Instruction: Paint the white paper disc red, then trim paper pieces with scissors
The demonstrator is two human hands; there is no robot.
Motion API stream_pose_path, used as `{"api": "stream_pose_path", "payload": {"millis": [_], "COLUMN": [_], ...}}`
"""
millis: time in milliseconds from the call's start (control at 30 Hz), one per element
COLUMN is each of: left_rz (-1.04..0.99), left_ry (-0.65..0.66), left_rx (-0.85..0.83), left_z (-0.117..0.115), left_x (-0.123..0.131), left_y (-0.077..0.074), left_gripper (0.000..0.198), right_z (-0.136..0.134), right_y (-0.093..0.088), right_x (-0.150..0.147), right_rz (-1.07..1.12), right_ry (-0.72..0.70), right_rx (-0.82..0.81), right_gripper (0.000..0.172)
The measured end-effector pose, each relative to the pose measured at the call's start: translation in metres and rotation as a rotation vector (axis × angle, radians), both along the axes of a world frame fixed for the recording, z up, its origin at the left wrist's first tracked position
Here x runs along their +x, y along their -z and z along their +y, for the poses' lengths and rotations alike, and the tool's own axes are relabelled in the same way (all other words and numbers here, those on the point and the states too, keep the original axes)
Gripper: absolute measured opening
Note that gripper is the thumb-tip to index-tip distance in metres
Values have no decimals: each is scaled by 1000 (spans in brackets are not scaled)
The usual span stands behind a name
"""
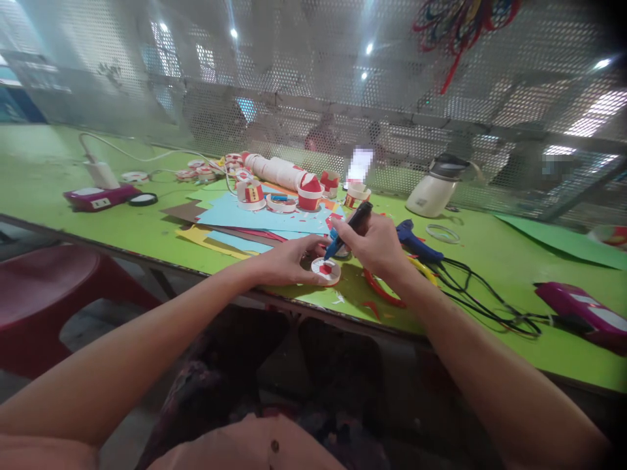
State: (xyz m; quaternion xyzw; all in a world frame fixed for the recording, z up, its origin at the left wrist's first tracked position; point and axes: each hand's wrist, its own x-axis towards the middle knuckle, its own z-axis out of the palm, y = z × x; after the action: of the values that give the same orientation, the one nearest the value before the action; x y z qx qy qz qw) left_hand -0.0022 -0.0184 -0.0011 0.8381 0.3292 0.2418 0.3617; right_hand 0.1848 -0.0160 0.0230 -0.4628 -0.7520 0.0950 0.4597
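Observation:
My left hand [287,262] rests at the table's front edge, thumb and fingers closed around the side of a small round white paper cup base [332,275] with a red patch in its middle. In my right hand [375,245] is a blue-and-black pen-shaped tool [361,217]; its exact kind is unclear. The tool's blue tip points down at the cup base, touching it or just above. Under my right forearm lie a red and yellow ring-shaped thing [382,290] and, beyond it, a blue-handled tool [416,240] with a black cord.
Coloured paper sheets [235,219] are stacked behind my left hand, with red-and-white paper cups [309,192] and a long white cup roll [277,171] on them. A jug [434,186], purple power strips [100,197] and a lit phone [359,168] stand around. A red stool [53,287] is left.

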Motion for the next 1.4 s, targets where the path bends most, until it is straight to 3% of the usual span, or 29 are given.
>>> {"api": "stream_pose_path", "payload": {"millis": [1067, 1267, 1400], "left_rz": [-41, -37, -50], "left_ry": [29, 38, 48], "left_rx": [-22, -9, -19], "left_z": [2, 1, 4], "left_x": [0, 1, 0], "left_y": [3, 2, 5], "left_gripper": [58, 54, 51], "right_z": [3, -3, -9], "right_y": [4, -3, -9], "right_x": [1, 1, 3], "right_rz": [-82, -164, -282], "right_ry": [-42, -172, -280], "right_rx": [-14, -49, -39], "right_gripper": [33, 30, 18]}}
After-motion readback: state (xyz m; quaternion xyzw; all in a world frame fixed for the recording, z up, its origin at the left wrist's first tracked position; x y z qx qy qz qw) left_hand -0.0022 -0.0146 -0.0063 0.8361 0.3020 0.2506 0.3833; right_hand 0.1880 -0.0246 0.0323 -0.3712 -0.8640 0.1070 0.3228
